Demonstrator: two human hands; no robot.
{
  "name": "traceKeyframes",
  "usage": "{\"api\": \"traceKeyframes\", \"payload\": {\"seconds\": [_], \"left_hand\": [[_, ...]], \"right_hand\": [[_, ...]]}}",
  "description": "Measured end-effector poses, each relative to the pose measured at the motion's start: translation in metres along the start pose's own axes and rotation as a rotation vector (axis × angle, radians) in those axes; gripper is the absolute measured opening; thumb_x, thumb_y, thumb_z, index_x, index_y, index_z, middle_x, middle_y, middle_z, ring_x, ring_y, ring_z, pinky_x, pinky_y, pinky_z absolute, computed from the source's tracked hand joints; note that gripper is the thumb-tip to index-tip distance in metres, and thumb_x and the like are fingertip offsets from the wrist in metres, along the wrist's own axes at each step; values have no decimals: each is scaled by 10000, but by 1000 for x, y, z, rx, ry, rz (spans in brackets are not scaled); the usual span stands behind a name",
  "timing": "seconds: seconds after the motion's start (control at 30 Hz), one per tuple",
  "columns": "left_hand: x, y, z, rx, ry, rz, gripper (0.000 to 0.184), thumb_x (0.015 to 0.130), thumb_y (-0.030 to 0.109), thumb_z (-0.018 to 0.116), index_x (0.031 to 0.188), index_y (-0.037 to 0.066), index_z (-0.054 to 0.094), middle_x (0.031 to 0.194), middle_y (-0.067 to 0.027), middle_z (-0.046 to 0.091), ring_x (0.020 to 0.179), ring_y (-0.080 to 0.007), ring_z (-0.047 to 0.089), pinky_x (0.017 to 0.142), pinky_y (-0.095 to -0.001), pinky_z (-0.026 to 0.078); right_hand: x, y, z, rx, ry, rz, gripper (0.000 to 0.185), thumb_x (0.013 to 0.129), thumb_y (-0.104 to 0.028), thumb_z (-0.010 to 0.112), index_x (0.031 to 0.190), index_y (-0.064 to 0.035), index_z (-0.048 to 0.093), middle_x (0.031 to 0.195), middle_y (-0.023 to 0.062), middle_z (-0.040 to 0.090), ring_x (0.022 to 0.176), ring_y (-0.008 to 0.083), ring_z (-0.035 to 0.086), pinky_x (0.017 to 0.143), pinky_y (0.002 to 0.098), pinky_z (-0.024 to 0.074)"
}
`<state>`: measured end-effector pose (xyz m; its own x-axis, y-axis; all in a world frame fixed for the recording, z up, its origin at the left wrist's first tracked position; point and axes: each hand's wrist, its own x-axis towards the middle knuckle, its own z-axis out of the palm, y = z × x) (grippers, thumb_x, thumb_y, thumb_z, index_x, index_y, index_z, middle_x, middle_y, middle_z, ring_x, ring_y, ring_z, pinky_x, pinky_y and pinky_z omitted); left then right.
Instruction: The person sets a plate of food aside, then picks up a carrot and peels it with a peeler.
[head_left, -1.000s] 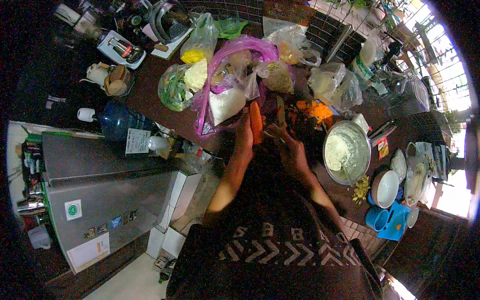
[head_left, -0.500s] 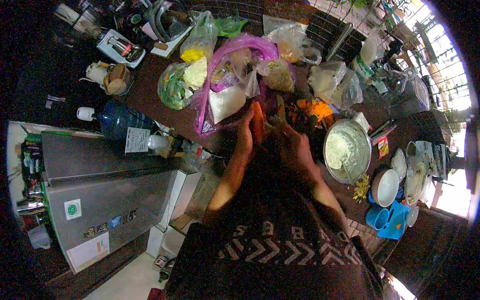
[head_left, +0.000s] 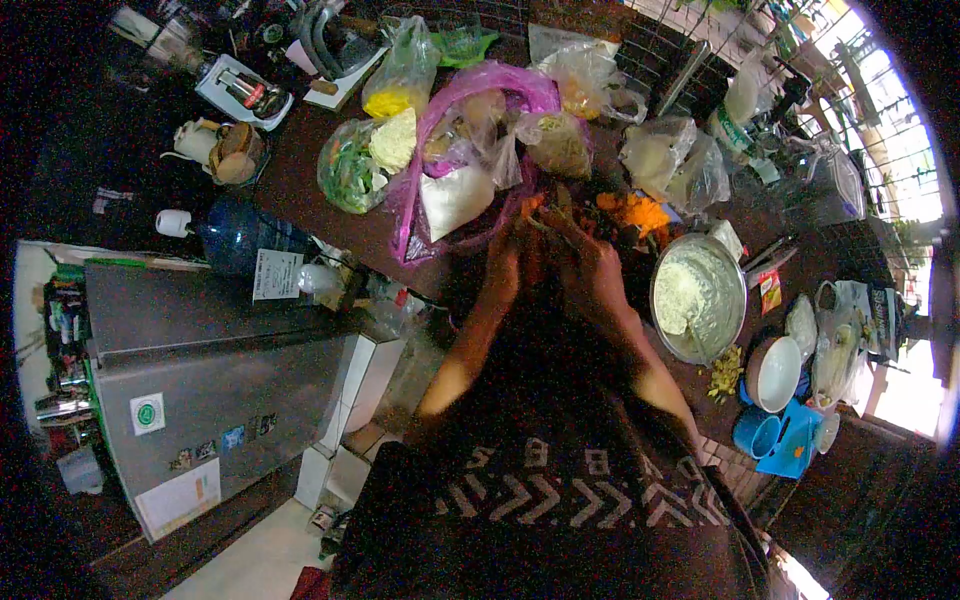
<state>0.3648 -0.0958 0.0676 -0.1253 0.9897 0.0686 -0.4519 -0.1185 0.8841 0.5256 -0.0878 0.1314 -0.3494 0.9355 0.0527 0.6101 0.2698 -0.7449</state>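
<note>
My left hand [head_left: 507, 252] is closed around a carrot [head_left: 531, 207], of which only an orange end shows past the fingers. Close beside it, my right hand [head_left: 592, 262] is closed too. A narrow shape juts from its fingers toward the carrot, too dark to name. Just beyond my right hand lies a heap of orange carrot pieces [head_left: 640, 214]. Right of that hand stands a metal bowl [head_left: 738, 310] with pale, creamy batter [head_left: 682, 297].
A pink plastic bag [head_left: 405, 235] holds a bag of white powder [head_left: 455, 198]. Leafy greens [head_left: 345, 170] in clear plastic lie to its left. Yellowish pieces [head_left: 727, 375], a white bowl [head_left: 774, 374] and a blue cup [head_left: 756, 434] are at right. A grey fridge [head_left: 220, 370] stands at left.
My left hand has turned and shifted slightly right, closer to my right hand. Less of the carrot shows now. The view has shifted a little.
</note>
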Motion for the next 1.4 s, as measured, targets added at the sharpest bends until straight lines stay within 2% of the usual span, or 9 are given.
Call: {"api": "traceKeyframes", "payload": {"seconds": [0.17,0.27,0.37,0.57,0.67,0.87,0.93,1.03,1.4], "left_hand": [[-10,2,-3,-55,43,-126,564,1082,473,494,1475,70,545,1263,-5,648,922,-69,583,753,-215,479],[-15,30,1,-256,-244,-166,564,1087,477,478,1468,69,555,1164,3,677,824,-52,579,672,-207,462],[-13,-8,13,78,123,-26,547,1092,469,466,1456,73,563,966,51,673,629,-16,491,517,-193,357],[-12,-12,16,11,199,-179,497,1101,433,455,1392,54,593,1027,-13,674,844,-90,594,708,-240,476],[-4,-60,-6,-8,203,-27,492,1098,438,468,1366,51,613,988,-19,637,925,-129,585,797,-278,477],[1,-92,-49,66,234,53,417,1094,466,465,1045,89,639,933,17,588,895,-133,540,837,-292,450],[-9,-54,-39,-58,206,-136,394,1091,465,465,967,108,581,954,16,571,918,-138,513,871,-298,428],[-5,-57,-38,123,370,-10,408,1090,480,450,983,108,579,988,6,559,948,-141,491,883,-301,410],[6,-35,-40,346,337,163,294,1077,321,398,916,96,498,909,-32,473,875,-179,427,823,-333,381]], "right_hand": [[-8,-49,-16,71,48,8,424,990,-82,609,1405,-164,632,1051,254,719,921,429,723,742,433,563],[-10,-45,-11,118,92,-53,411,995,-92,602,1402,-137,629,1081,259,712,962,430,718,739,432,573],[-10,-43,-8,138,97,-55,407,999,-90,589,1404,-114,623,1086,263,709,969,426,717,732,439,578],[-13,-41,-7,73,86,-51,440,969,-31,578,1400,-107,616,1049,263,713,929,425,726,716,456,580],[-14,-33,-1,78,76,-61,467,936,-15,596,1393,-106,621,1036,256,721,896,427,729,709,455,579],[-20,34,52,69,87,-148,503,854,-22,668,1351,-99,656,1042,216,743,889,413,729,730,442,582],[-22,32,54,30,29,-115,501,837,-27,684,1333,-95,667,1048,205,748,902,404,731,747,440,583],[-17,12,51,9,93,-162,485,822,-36,697,1303,-89,686,1064,199,750,926,388,738,773,445,582],[-3,-21,48,212,179,-353,409,884,-48,714,1288,-110,710,1121,161,761,959,356,752,807,428,587]]}}
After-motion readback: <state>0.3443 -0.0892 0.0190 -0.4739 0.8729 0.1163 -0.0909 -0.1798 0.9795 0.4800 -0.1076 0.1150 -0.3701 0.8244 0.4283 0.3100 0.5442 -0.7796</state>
